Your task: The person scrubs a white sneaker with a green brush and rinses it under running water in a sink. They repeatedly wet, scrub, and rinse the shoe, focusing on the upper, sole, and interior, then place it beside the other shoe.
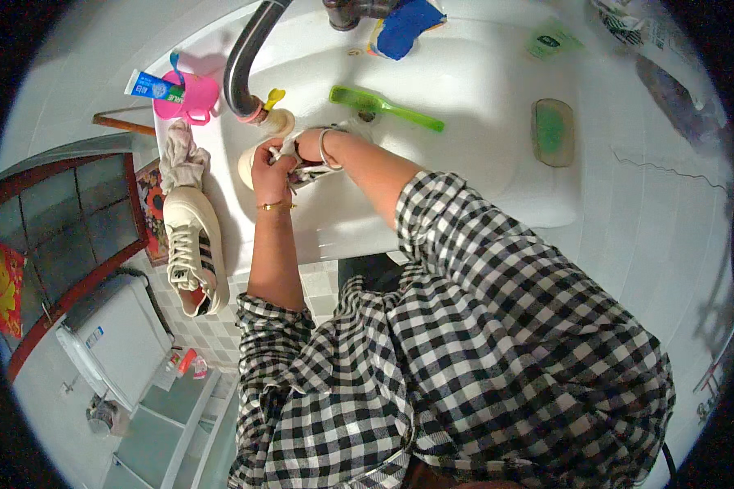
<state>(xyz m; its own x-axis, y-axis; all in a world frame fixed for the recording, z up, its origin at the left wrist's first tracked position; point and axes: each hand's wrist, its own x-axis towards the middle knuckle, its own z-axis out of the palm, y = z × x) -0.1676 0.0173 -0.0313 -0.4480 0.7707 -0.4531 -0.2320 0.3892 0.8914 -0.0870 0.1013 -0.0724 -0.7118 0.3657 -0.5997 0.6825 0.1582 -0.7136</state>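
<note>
A cream lace-up sneaker (249, 168) lies in the white sink basin, its toe pointing left. My left hand (273, 174) is closed on white laces at the front of this shoe. The fingers of my right hand (314, 145) are at the shoe's opening and partly hidden, so what they hold cannot be told. Just behind the hands, a yellow-handled valve (274, 98) and a pale fitting end a dark pipe (238, 73). A green plastic brush (385, 109) lies across the drain. The matching cream sneaker with black stripes (192, 250) rests on the sink's left rim.
A pink mug (199, 95) with a toothpaste tube (153, 87) stands at the back left corner. A crumpled pale cloth (183, 159) lies on the left rim. A blue packet (404, 30) is at the back, and a soap dish (552, 132) with green soap is at the right.
</note>
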